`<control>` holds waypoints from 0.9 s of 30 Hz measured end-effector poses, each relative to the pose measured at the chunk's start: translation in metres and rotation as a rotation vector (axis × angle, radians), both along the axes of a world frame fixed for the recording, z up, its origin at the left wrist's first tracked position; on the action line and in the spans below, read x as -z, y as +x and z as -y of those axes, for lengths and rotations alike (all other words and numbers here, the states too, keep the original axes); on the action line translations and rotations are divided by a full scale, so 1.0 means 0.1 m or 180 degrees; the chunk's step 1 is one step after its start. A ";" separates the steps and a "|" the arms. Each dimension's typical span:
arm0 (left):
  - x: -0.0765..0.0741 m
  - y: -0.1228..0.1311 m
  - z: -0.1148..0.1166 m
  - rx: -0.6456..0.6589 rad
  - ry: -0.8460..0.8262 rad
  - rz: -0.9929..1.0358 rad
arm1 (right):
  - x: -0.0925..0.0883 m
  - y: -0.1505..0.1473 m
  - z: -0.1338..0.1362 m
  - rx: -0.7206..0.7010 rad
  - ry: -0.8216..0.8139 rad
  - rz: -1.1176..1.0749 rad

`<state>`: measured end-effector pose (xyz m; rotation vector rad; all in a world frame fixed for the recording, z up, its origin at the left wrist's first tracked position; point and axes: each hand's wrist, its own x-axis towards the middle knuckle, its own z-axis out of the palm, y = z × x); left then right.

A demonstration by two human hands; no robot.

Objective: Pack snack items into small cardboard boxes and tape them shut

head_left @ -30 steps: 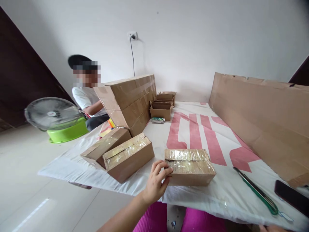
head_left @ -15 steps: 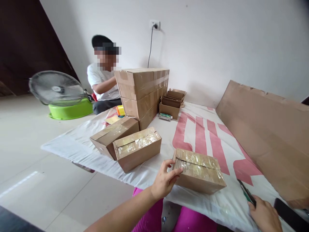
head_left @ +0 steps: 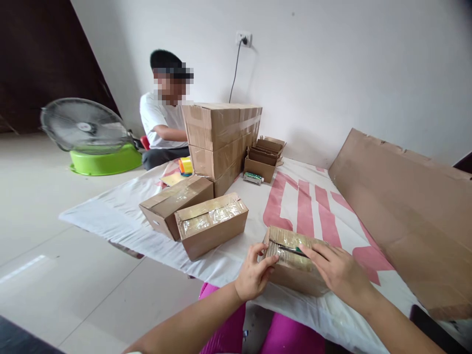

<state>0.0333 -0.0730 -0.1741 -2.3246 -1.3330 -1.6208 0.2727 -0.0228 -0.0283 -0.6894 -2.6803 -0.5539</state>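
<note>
A taped cardboard box (head_left: 291,278) lies in front of me at the near edge of the covered table. My left hand (head_left: 253,275) grips its left end, fingers bent over the top edge. Over the box's top is my right hand (head_left: 341,273), closed around a box cutter (head_left: 291,250) with a dark blade end and a green part. The cutter lies along the lengthwise seam under the clear tape; its handle is mostly hidden by my fingers. To the left, a second taped box (head_left: 214,228) leans against another box (head_left: 177,199).
Stacked cartons (head_left: 221,142) stand at the back, before a seated person (head_left: 162,120). Open small boxes (head_left: 260,164) and a green-and-white pack (head_left: 253,178) are beside them. A large cardboard sheet (head_left: 401,211) slopes on the right. A fan (head_left: 84,128) rests on a green basin (head_left: 105,161).
My right hand has brought the box cutter from the table's right side up and left onto the box's top. My left hand keeps its grip on the box.
</note>
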 end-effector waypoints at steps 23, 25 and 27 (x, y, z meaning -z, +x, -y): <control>-0.05 -0.03 0.06 -0.0265 -0.0021 -0.0316 | -0.01 1.22 0.02 0.0852 -0.0081 0.0596; -0.08 -0.03 0.06 -0.0294 -0.0071 -0.0336 | 0.05 1.38 0.06 0.1016 -0.0182 0.0375; -0.12 -0.02 0.08 -0.0318 -0.0128 -0.0331 | 0.14 1.49 0.08 0.1242 -0.0285 0.0072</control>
